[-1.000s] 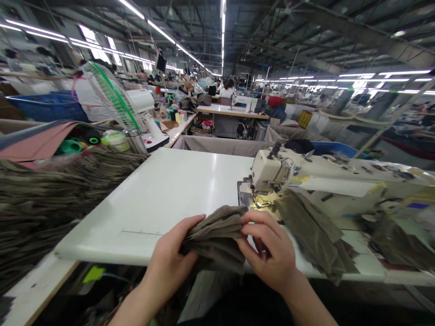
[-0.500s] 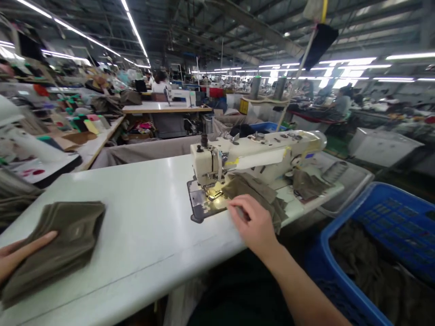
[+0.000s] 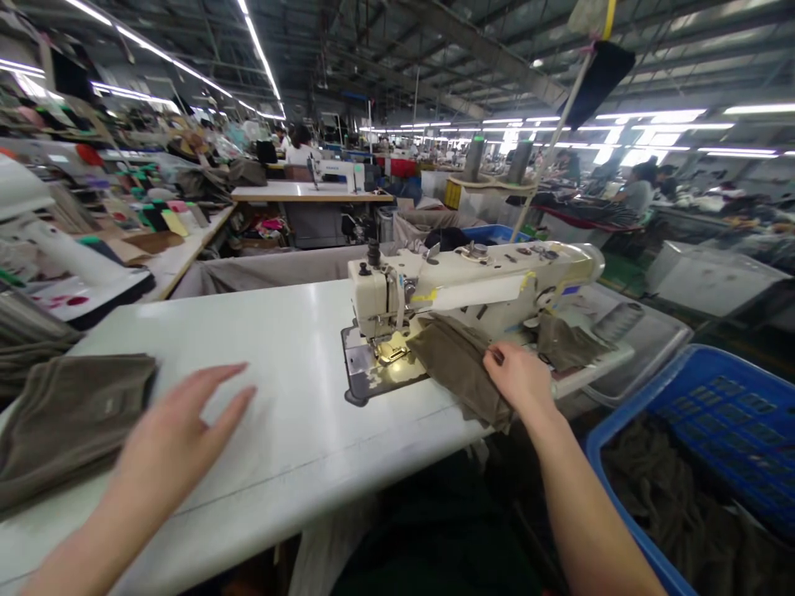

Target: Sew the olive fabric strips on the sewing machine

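Observation:
Above the white table [image 3: 267, 331], my left hand [image 3: 180, 422] is open, thumb and fingers apart, with nothing in it. To its left lies a stack of olive-brown fabric pieces [image 3: 80, 414]. My right hand [image 3: 518, 377] pinches the edge of an olive-brown fabric piece [image 3: 456, 360] lying right of the needle area. Behind that piece rises a white sewing machine [image 3: 435, 285], its lamp lighting the metal needle plate [image 3: 373, 364]. Farther right on the table is another brown fabric piece [image 3: 565, 341].
At the lower right stands a blue plastic basket [image 3: 621, 439] with brown fabric inside. A clear plastic bin [image 3: 658, 331] sits at the table's right end. Another machine [image 3: 68, 248] borders the left side, and a pole [image 3: 552, 141] rises behind.
My left hand has left the fabric stack and moved right over the table; the stack sits farther left in view. My right hand has moved right and now grips the fabric beside the machine.

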Available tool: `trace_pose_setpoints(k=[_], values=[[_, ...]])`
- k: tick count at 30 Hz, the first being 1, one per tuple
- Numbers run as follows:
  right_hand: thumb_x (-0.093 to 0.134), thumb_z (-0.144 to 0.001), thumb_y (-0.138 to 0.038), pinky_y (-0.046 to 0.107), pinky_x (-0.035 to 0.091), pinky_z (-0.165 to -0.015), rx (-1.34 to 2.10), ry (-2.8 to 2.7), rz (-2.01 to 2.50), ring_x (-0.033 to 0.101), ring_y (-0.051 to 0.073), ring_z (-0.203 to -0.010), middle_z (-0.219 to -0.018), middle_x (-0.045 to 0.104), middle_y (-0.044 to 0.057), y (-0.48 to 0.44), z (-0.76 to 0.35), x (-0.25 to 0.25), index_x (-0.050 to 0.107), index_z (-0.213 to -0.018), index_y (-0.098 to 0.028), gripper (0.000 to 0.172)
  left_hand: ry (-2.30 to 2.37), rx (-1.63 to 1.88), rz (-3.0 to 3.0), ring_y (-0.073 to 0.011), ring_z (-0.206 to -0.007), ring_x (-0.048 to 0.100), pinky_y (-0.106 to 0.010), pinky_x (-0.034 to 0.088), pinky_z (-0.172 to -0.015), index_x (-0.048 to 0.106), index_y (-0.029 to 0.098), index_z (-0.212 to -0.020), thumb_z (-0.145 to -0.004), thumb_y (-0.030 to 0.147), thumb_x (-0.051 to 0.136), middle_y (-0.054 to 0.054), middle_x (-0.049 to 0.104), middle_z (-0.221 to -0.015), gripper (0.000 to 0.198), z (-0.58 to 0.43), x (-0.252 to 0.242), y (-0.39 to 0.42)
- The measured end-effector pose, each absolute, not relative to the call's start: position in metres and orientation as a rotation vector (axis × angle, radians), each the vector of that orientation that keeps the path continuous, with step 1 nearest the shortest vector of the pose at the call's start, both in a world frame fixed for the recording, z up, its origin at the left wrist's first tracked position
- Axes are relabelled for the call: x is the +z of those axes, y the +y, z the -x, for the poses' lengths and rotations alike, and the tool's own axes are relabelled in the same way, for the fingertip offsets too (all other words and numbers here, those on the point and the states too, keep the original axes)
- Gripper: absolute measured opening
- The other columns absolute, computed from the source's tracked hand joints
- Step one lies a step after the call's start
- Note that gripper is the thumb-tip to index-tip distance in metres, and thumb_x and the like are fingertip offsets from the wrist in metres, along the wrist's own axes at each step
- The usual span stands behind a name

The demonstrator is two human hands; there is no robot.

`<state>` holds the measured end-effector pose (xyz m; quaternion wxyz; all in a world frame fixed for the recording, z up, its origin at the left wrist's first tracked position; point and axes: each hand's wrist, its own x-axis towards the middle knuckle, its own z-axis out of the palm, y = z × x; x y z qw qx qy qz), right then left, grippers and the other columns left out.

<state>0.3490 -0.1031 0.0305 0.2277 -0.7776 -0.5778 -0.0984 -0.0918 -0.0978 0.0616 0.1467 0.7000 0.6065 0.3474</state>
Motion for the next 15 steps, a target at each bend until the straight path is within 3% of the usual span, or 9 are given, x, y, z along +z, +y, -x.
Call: trace_pose_setpoints(k=[2, 4, 6, 9, 12, 15], values=[[0.056, -0.091, -0.023, 0.030, 0.043, -0.064, -0.385, -1.487, 2.119, 0.070, 0.023, -0.079, -0.093, 0.075, 0.008, -0.106, -0.351, 0.041, 0.073, -0.091, -0.019, 0.018, 1.618, 0.855, -1.984, -0.0317, -0.096, 0.069, -0.040, 0.057, -0.076, 0.073, 0.026, -0.096, -0.077, 0.062, 0.061, -0.006, 0.076, -0.106, 0.042, 0.052, 0.060, -0.105], [0.056, -0.092, -0.022, 0.029, 0.046, -0.068, -0.581, -1.427, 1.932, 0.070, 0.022, -0.084, -0.095, 0.075, 0.007, -0.116, -0.351, 0.056, 0.073, -0.095, -0.017, 0.017, 1.361, 0.669, -1.866, -0.0300, -0.097, 0.070, -0.042, 0.054, -0.090, 0.076, 0.025, -0.091, -0.079, 0.060, 0.063, -0.007, 0.077, -0.099, 0.039, 0.010, 0.062, -0.116], [0.060, -0.091, -0.019, 0.027, 0.049, -0.073, -0.775, -1.482, 1.617, 0.070, 0.019, -0.084, -0.092, 0.074, 0.005, -0.133, -0.346, 0.071, 0.072, -0.096, -0.017, 0.013, 1.093, 0.548, -1.670, -0.0280, -0.098, 0.070, -0.042, 0.053, -0.095, 0.076, 0.023, -0.100, -0.082, 0.057, 0.065, -0.008, 0.077, -0.100, 0.040, -0.026, 0.065, -0.129], [0.066, -0.089, -0.013, 0.024, 0.050, -0.071, -0.867, -1.724, 1.286, 0.069, 0.015, -0.078, -0.089, 0.073, 0.004, -0.166, -0.326, 0.087, 0.070, -0.103, -0.018, 0.016, 0.700, 0.500, -1.253, -0.0285, -0.111, 0.067, -0.043, 0.055, -0.094, 0.066, 0.023, -0.126, -0.083, 0.057, 0.069, -0.012, 0.072, -0.121, 0.055, -0.069, 0.070, -0.144], [0.064, -0.090, -0.013, 0.027, 0.049, -0.062, -0.740, -1.988, 1.142, 0.068, 0.015, -0.070, -0.088, 0.074, 0.004, -0.198, -0.300, 0.086, 0.068, -0.112, -0.020, 0.022, 0.533, 0.628, -0.875, -0.0304, -0.121, 0.062, -0.042, 0.057, -0.092, 0.063, 0.022, -0.130, -0.085, 0.057, 0.069, -0.015, 0.066, -0.132, 0.058, -0.098, 0.071, -0.146], [0.067, -0.090, -0.025, 0.030, 0.050, -0.057, -0.379, -2.185, 0.983, 0.069, 0.018, -0.068, -0.088, 0.074, 0.005, -0.217, -0.282, 0.072, 0.067, -0.113, -0.022, 0.023, 0.645, 0.916, -0.664, -0.0273, -0.109, 0.069, -0.035, 0.057, -0.091, 0.069, 0.018, -0.118, -0.080, 0.037, 0.077, -0.012, 0.074, -0.116, 0.044, -0.110, 0.068, -0.136]])
